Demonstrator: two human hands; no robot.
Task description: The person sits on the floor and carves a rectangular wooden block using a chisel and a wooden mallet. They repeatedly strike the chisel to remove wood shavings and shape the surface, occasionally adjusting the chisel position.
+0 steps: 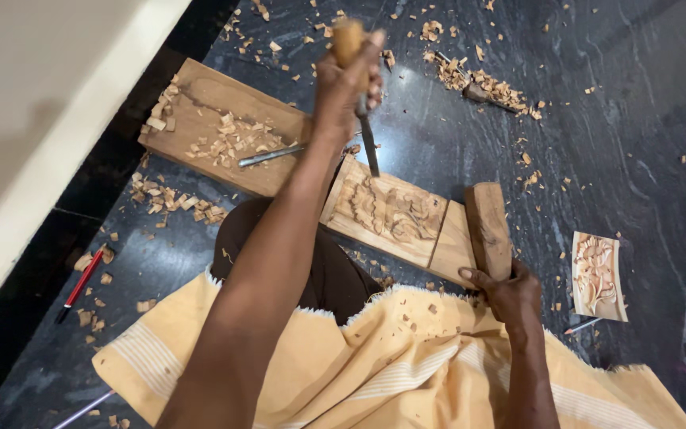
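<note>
Fingers [371, 67] of my left hand [347, 79] were wrapped tight round the chisel [363, 119] by its wooden handle, blade tip on the carved panel [387, 210] at mid-frame. My right hand [510, 290] clasped the wooden mallet [487, 226], touching the panel's right end. I judged the panel stiff and light, its relief fragile, best held by the plain edges. It lay on the dark floor [613, 143].

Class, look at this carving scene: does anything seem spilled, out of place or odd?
Wood chips are scattered across the dark floor and heaped on the board. A red pencil lies loose among them by the wall. Nothing looks damaged.
</note>
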